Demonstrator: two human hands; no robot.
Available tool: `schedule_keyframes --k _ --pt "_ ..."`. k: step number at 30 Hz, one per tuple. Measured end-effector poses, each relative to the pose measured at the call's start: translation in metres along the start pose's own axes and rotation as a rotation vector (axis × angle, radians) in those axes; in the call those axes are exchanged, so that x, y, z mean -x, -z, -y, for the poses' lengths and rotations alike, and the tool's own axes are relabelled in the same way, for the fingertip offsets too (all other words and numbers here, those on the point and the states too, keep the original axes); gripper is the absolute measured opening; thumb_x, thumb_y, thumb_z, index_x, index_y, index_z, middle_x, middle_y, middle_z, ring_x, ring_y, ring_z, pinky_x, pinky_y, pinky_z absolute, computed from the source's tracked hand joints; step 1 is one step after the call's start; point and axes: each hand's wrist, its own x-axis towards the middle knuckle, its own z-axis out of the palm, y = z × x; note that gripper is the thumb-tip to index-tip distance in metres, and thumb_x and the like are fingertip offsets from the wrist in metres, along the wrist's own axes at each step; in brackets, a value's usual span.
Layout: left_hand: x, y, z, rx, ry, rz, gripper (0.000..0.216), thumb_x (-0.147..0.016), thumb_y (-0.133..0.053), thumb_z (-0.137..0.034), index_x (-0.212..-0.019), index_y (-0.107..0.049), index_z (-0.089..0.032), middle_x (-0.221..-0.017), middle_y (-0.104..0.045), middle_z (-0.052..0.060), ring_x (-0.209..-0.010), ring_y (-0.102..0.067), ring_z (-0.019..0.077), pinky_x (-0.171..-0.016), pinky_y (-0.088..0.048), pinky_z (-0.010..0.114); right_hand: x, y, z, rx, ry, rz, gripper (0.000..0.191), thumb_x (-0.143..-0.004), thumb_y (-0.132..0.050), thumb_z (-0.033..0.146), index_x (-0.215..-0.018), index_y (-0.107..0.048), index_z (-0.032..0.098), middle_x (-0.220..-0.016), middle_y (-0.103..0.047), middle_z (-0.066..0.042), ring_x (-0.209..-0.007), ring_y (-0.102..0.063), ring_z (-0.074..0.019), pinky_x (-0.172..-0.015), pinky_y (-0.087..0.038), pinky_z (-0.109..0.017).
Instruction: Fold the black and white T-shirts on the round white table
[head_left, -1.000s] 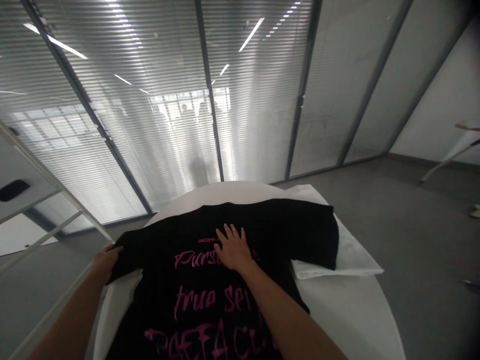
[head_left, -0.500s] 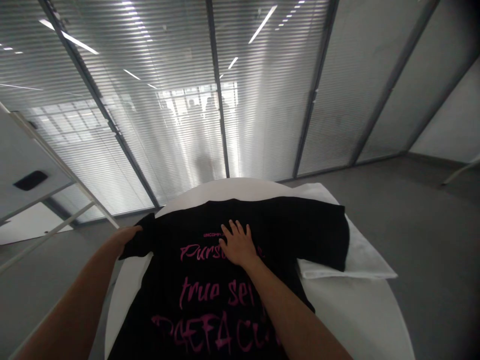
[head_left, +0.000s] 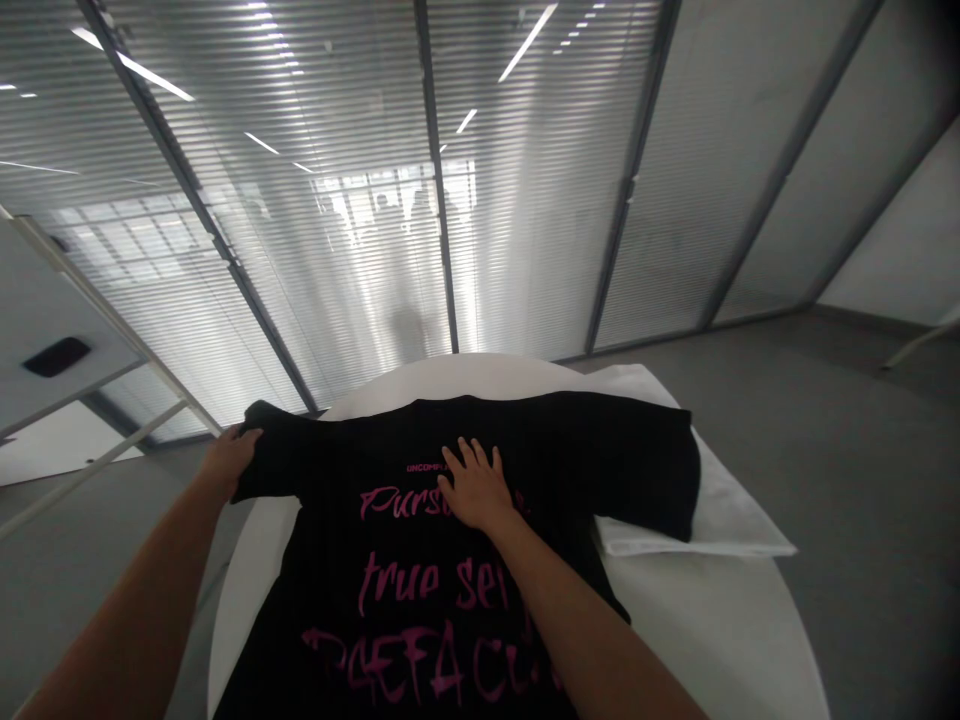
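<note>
A black T-shirt (head_left: 360, 445) with pink lettering lies spread over a round white table (head_left: 720, 630). My left hand (head_left: 231, 460) grips the end of the left sleeve, fingers closed on the cloth, and holds it out past the table's left edge. My right hand (head_left: 478, 490) rests flat on the upper chest of the shirt, fingers spread, covering part of the print. The right sleeve lies stretched out over a white cloth (head_left: 735, 515). The lower part of the shirt runs out of view at the bottom.
Beyond the table stands a glass partition with blinds (head_left: 525, 230). A white-framed board (head_left: 67, 290) on a stand is at the left. Grey floor (head_left: 862, 440) shows to the right, with a pale curved leg (head_left: 919, 345) at the far right.
My left hand has moved a little left and up, pulling the left sleeve out straighter and wider. My right hand stays in place on the shirt.
</note>
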Motion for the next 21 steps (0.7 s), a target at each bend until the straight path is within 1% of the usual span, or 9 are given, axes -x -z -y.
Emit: schedule_keyframes --k 3,5,7,9,12,14,16,18,21 --pt "0.000 -0.006 -0.018 -0.055 -0.192 -0.011 0.048 -0.089 -0.053 -0.033 -0.132 -0.056 -0.014 -0.119 -0.066 0.010 -0.108 -0.062 0.0262 -0.094 -0.048 0.037 0.000 -0.002 -0.001 0.002 0.006 -0.015 0.061 -0.096 -0.026 0.055 -0.151 -0.033 0.028 -0.160 -0.023 -0.010 -0.147 -0.013 -0.0307 -0.115 0.001 -0.055" --pt "0.010 -0.016 -0.038 -0.069 -0.357 -0.044 0.047 -0.091 -0.050 -0.033 -0.134 -0.056 -0.015 -0.129 -0.062 0.010 -0.120 -0.056 0.0268 -0.103 -0.043 0.038 -0.001 -0.003 -0.001 0.009 0.004 -0.020 0.061 -0.096 -0.026 0.055 -0.151 -0.033 0.028 -0.160 -0.023 -0.010 -0.147 -0.013 -0.0310 -0.114 0.001 -0.055" --pt "0.029 -0.031 -0.063 -0.101 -0.436 -0.040 0.045 -0.093 -0.045 -0.032 -0.133 -0.056 -0.017 -0.129 -0.063 0.010 -0.120 -0.057 0.0263 -0.103 -0.043 0.038 -0.001 -0.003 0.000 0.019 0.000 -0.020 0.061 -0.096 -0.027 0.054 -0.151 -0.033 0.028 -0.160 -0.023 -0.009 -0.147 -0.013 -0.0313 -0.114 0.001 -0.056" --pt "0.055 -0.050 -0.087 -0.181 -0.464 0.021 0.046 -0.093 -0.044 -0.033 -0.137 -0.053 -0.021 -0.128 -0.063 0.010 -0.116 -0.060 0.0271 -0.100 -0.046 0.039 -0.001 -0.003 0.000 0.025 0.000 -0.024 0.061 -0.096 -0.028 0.054 -0.151 -0.033 0.028 -0.160 -0.024 -0.009 -0.147 -0.014 -0.0314 -0.114 0.001 -0.056" --pt "0.098 -0.083 -0.111 -0.320 -0.518 0.183 0.055 -0.094 -0.043 -0.035 -0.147 -0.037 -0.028 -0.121 -0.067 0.011 -0.107 -0.065 0.0293 -0.092 -0.049 0.043 -0.001 -0.004 0.000 0.031 0.004 -0.035 0.060 -0.096 -0.028 0.054 -0.150 -0.034 0.028 -0.159 -0.024 -0.010 -0.147 -0.015 -0.0314 -0.114 0.000 -0.056" --pt "0.124 -0.102 -0.114 -0.410 -0.552 0.318 0.072 -0.090 -0.050 -0.040 -0.154 -0.019 -0.028 -0.125 -0.063 0.015 -0.106 -0.065 0.0317 -0.088 -0.049 0.044 -0.001 -0.004 0.000 0.033 0.005 -0.036 0.060 -0.096 -0.028 0.054 -0.150 -0.035 0.028 -0.159 -0.025 -0.010 -0.146 -0.015 -0.0313 -0.114 -0.001 -0.056" --pt "0.143 -0.113 -0.107 -0.482 -0.554 0.418 0.084 -0.086 -0.056 -0.042 -0.156 -0.010 -0.029 -0.130 -0.058 0.017 -0.105 -0.065 0.0331 -0.085 -0.050 0.043 -0.001 -0.005 -0.001 0.034 0.010 -0.042 0.060 -0.096 -0.028 0.054 -0.150 -0.035 0.028 -0.159 -0.026 -0.010 -0.146 -0.016 -0.0313 -0.114 -0.001 -0.056" --pt "0.152 -0.116 -0.094 -0.491 -0.559 0.432 0.081 -0.087 -0.054 -0.044 -0.155 -0.014 -0.031 -0.132 -0.056 0.016 -0.105 -0.065 0.0324 -0.082 -0.051 0.042 -0.001 -0.006 -0.002 0.031 0.017 -0.050 0.060 -0.096 -0.029 0.055 -0.150 -0.034 0.029 -0.159 -0.026 -0.010 -0.146 -0.016 -0.0315 -0.114 -0.001 -0.056" --pt "0.149 -0.102 -0.069 -0.408 -0.558 0.288 0.056 -0.093 -0.041 -0.047 -0.146 -0.037 -0.029 -0.130 -0.057 0.011 -0.109 -0.062 0.0285 -0.085 -0.050 0.040 -0.002 -0.008 -0.003 0.023 0.020 -0.049 0.061 -0.096 -0.028 0.056 -0.150 -0.034 0.028 -0.159 -0.025 -0.010 -0.146 -0.015 -0.0319 -0.114 -0.001 -0.056"
